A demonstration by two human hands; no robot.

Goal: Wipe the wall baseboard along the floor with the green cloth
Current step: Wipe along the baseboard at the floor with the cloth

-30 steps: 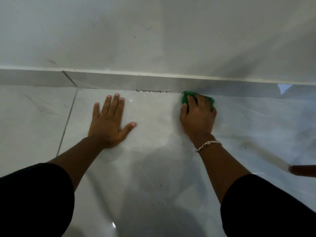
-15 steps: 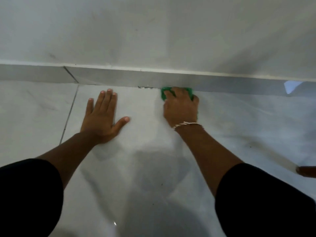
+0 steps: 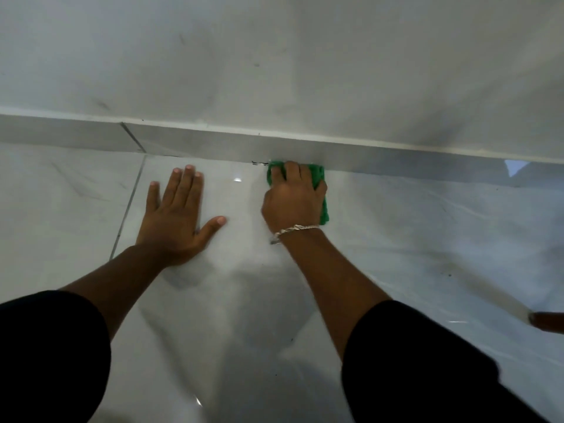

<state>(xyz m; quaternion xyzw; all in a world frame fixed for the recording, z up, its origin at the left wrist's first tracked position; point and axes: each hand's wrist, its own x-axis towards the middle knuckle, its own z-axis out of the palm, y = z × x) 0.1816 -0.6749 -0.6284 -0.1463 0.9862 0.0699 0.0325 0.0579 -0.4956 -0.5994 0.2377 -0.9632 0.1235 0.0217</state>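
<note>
A grey tiled baseboard (image 3: 198, 145) runs across the view where the white wall meets the glossy floor. My right hand (image 3: 294, 199), with a silver bracelet at the wrist, presses the green cloth (image 3: 319, 178) against the foot of the baseboard. Most of the cloth is hidden under the fingers; its green edges show at the top and right of the hand. A short dark mark (image 3: 258, 163) lies in the joint just left of the cloth. My left hand (image 3: 177, 215) rests flat on the floor with fingers spread, left of the right hand.
The floor is large pale glossy tiles with a grout line (image 3: 128, 209) left of my left hand. A brown object (image 3: 547, 321) pokes in at the right edge, low down. A bright reflection (image 3: 515, 167) sits on the floor near the baseboard at far right.
My right hand has slid the green cloth leftward along the baseboard, covering most of the dark mark. My left hand has stayed flat on the floor.
</note>
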